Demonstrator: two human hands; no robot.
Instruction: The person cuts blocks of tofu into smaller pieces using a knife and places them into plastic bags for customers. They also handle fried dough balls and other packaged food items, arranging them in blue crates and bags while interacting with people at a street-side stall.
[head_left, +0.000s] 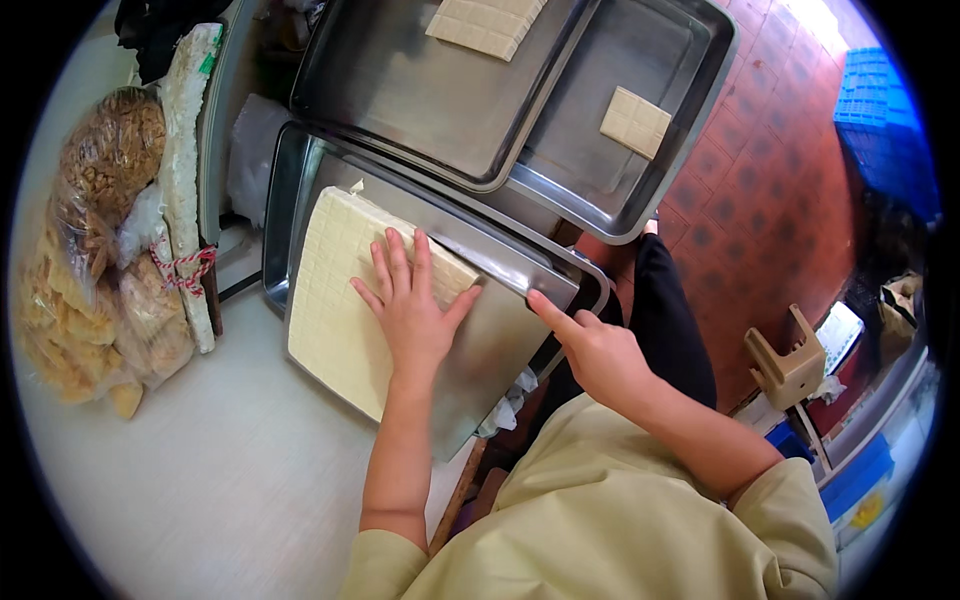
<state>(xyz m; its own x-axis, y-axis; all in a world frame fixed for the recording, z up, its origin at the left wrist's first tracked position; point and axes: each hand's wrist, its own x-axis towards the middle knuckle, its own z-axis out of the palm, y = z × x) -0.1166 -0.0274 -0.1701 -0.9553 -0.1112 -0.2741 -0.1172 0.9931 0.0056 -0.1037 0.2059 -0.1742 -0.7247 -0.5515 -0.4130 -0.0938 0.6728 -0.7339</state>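
Note:
A large pale slab of tofu (337, 292), scored into squares, lies on a flat metal sheet (495, 367). My left hand (411, 311) rests palm down on the slab, fingers spread and gripping nothing. Beneath its thumb and fingers runs a strip (452, 279) along the slab's edge, darker than the rest. My right hand (604, 356) grips a knife, with the index finger stretched along it; the handle is hidden in the fist. The knife's long blade (491, 266) lies along the strip's far side.
Metal trays (517, 169) beyond the sheet hold a larger scored tofu piece (487, 26) and a smaller one (636, 122). Another metal tray (276, 247) sits under the sheet. Plastic bags of brown food pieces (105, 262) stand left. A brown stool (787, 367) and blue crate (874, 112) are right.

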